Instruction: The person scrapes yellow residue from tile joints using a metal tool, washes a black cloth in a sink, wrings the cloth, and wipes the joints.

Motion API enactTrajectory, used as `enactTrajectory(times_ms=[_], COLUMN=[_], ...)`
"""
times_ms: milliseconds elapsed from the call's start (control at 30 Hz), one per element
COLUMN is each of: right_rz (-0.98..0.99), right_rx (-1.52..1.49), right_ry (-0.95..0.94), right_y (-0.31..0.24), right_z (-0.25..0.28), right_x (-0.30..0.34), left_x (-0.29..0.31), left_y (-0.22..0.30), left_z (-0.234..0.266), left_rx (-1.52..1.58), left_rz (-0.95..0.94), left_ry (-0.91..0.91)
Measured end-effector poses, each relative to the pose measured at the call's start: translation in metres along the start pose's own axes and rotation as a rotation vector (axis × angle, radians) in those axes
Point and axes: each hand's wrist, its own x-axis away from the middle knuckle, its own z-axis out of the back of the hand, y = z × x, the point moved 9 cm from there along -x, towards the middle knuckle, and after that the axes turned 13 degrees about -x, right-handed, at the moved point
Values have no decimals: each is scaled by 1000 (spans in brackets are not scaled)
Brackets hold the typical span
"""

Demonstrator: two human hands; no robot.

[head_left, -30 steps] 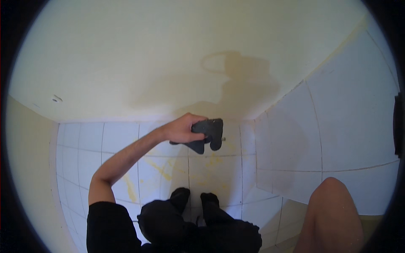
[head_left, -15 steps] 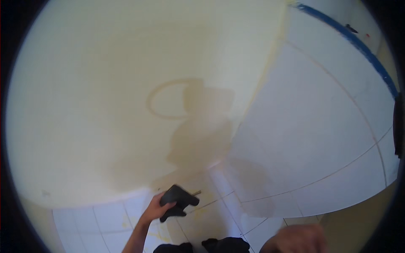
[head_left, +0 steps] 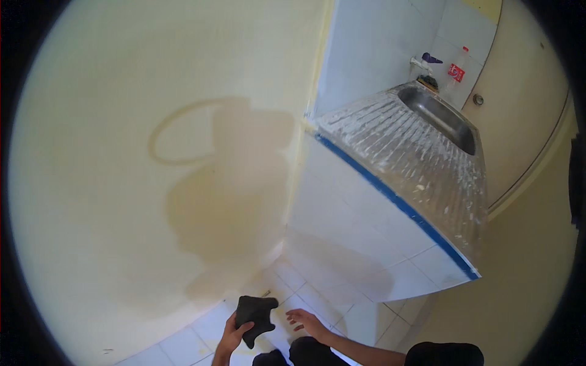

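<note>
At 6 o'clock, left hand is gripping black cloth; right hand is hovering spread alongside. Sink w/ bottle at 1 o'clock.

Black crumpled cloth, gripped in left hand, above white floor tiles.

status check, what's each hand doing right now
Left hand gripping crumpled black cloth. Right hand open, empty, beside it. Nothing between them, white tiled floor below.

Bright, soft daylight; wall shadow; heavy fisheye rim distortion
</note>
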Motion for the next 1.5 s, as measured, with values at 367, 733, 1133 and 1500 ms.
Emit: enactTrajectory(times_ms=[367,733,1133,1500], right_rz=[-186,273,-333,-231], right_rx=[-639,662,760,637], right_ry=[-263,-74,587,719], right_y=[-119,-153,-97,-96], right_z=[-105,-66,66,135], right_x=[166,300,506,550], left_x=[127,210,243,218], left_y=[178,327,432,477], left_z=[-61,-63,-67,-201], left_rx=[196,-4,89,-19], left_rz=[13,16,113,100], left_ry=[-52,77,-150,-304])
